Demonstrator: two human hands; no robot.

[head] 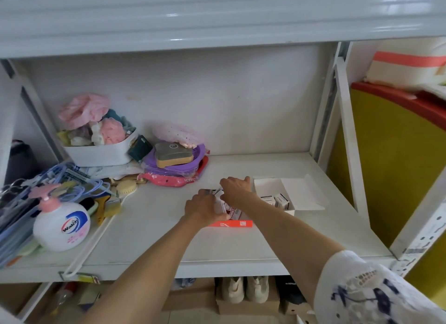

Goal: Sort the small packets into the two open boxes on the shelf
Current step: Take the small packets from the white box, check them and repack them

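Both my hands are down in the red-fronted box on the shelf [241, 246].

Nearest me, the red-fronted box [231, 224] sits mid-shelf with small packets [233, 211] packed inside; my left hand [204, 209] presses over its left side, fingers together and curled around the packets there, though what exactly they grip I cannot tell. My right hand [237, 189] reaches just beyond, fingers bent downward at the box's far edge, their tips hidden from me. Just to the right, touching it, the white box [268, 186] stands open with more packets [277, 200] in its near corner.
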